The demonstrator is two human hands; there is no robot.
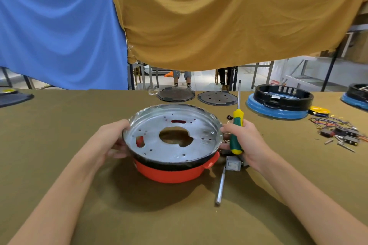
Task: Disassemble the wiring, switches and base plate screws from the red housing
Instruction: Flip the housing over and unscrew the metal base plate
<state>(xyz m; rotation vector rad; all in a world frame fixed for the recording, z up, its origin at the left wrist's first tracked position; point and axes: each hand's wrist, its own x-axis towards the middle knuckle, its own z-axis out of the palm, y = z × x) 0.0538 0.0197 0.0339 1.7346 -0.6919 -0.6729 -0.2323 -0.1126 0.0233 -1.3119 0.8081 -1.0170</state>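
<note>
Crowding red housing (pixel 169 173): switch (pixel 233 163), rod (pixel 220 189).

Shiny metal base plate (pixel 173 145), matt tablecloth (pixel 139 215)

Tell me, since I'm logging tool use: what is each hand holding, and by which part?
The right hand grips the screwdriver by its green-and-yellow handle, shaft pointing up. The left hand holds the red housing at its left rim.

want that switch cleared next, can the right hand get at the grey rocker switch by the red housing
Probably yes: the grey rocker switch lies uncovered just below the right hand, though that hand grips the green-and-yellow screwdriver.
</note>
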